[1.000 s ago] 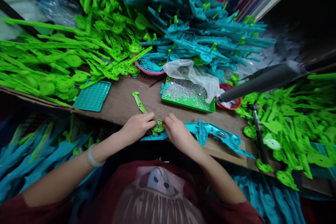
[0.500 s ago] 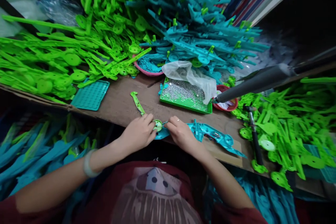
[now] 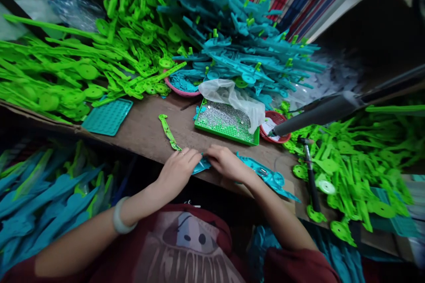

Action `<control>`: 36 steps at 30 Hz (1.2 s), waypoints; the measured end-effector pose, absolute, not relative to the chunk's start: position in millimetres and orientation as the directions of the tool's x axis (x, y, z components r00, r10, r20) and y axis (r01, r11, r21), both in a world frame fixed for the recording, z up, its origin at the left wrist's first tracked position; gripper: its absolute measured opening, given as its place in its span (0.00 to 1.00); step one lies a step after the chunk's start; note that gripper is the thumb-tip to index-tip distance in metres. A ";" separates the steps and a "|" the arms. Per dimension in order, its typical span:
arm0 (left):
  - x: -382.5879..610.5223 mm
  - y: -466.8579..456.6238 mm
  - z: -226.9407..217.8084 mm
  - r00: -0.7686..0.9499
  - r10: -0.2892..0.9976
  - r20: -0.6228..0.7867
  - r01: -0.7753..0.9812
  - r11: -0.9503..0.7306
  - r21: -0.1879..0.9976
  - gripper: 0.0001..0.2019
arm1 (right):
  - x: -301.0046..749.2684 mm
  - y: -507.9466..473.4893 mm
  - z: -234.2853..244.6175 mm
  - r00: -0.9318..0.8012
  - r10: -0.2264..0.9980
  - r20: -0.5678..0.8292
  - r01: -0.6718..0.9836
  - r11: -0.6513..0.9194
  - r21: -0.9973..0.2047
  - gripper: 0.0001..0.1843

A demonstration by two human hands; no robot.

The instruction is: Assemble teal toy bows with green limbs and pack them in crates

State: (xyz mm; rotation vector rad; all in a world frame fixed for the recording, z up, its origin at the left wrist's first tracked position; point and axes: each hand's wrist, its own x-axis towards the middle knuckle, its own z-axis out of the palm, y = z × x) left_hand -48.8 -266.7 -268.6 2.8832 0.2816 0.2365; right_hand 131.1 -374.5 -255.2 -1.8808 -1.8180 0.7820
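Note:
My left hand (image 3: 181, 166) is closed over one end of a long turquoise plastic part (image 3: 201, 166) at the table's front edge, beside a narrow bright green plastic piece (image 3: 168, 131). Its fingers reach the lower end of that green piece. My right hand (image 3: 226, 163) pinches at the same turquoise part a little to the right, fingertips close to the left hand's. Whatever lies under the fingers is hidden. Right of my wrist, a turquoise shaped section (image 3: 270, 176) with small metal bits on it lies on the table; whether it joins the held part is hidden.
A green tray (image 3: 226, 130) of small metal pieces, partly under a plastic bag, stands ahead. A red basket (image 3: 286, 137), a dark rod-like tool (image 3: 315, 117) and a hammer (image 3: 311, 177) are at right. Heaps of green parts (image 3: 76, 70) and turquoise parts (image 3: 226, 48) lie behind.
The pale green disc that showed between my hands is now out of sight. My left hand has turned flatter over the part, and the camera view has shifted slightly.

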 end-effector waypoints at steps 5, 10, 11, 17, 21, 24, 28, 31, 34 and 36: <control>-48.7 -273.8 -273.2 0.971 0.213 0.112 0.194 -0.968 0.162 0.12 | 146.7 -385.6 -260.3 0.008 0.999 -0.031 0.677 -0.028 -0.735 0.07; -51.3 -277.1 -272.1 0.979 0.142 0.149 0.129 -0.987 0.095 0.11 | 146.1 -385.1 -266.0 -0.034 0.999 0.014 0.730 0.034 -0.682 0.09; -51.7 -277.0 -271.8 0.979 0.127 0.157 0.115 -0.990 0.078 0.11 | 144.8 -384.8 -267.5 -0.041 0.999 0.021 0.763 0.045 -0.645 0.10; -53.3 -270.9 -273.6 0.965 0.040 0.261 0.019 -0.997 0.080 0.11 | 135.1 -385.5 -274.7 -0.023 0.999 0.045 0.892 0.041 -0.451 0.11; -53.1 -269.0 -273.9 0.964 0.008 0.265 -0.017 -0.996 0.090 0.10 | 132.9 -385.9 -270.9 -0.026 1.000 -0.007 0.929 0.021 -0.370 0.12; -48.3 -272.8 -273.4 0.962 0.044 0.271 0.019 -0.995 0.094 0.13 | 139.7 -390.2 -262.9 -0.023 0.998 -0.051 0.917 0.001 -0.398 0.12; -37.3 -276.4 -272.7 0.971 0.061 0.229 0.045 -0.996 0.073 0.12 | 154.0 -403.9 -255.1 0.010 0.999 -0.032 0.842 -0.026 -0.538 0.11; -31.9 -274.4 -273.2 0.977 0.066 0.202 0.038 -0.990 0.139 0.07 | 159.4 -412.4 -255.6 0.034 0.999 -0.003 0.815 -0.029 -0.579 0.10; -29.3 -271.3 -275.3 0.977 0.002 0.211 -0.044 -0.976 0.215 0.05 | 159.7 -414.0 -259.1 0.030 1.000 0.010 0.792 -0.017 -0.610 0.11; -27.6 -270.0 -276.3 0.981 -0.039 0.188 -0.086 -0.965 0.247 0.03 | 159.0 -412.3 -261.9 0.046 0.999 0.012 0.783 -0.029 -0.622 0.10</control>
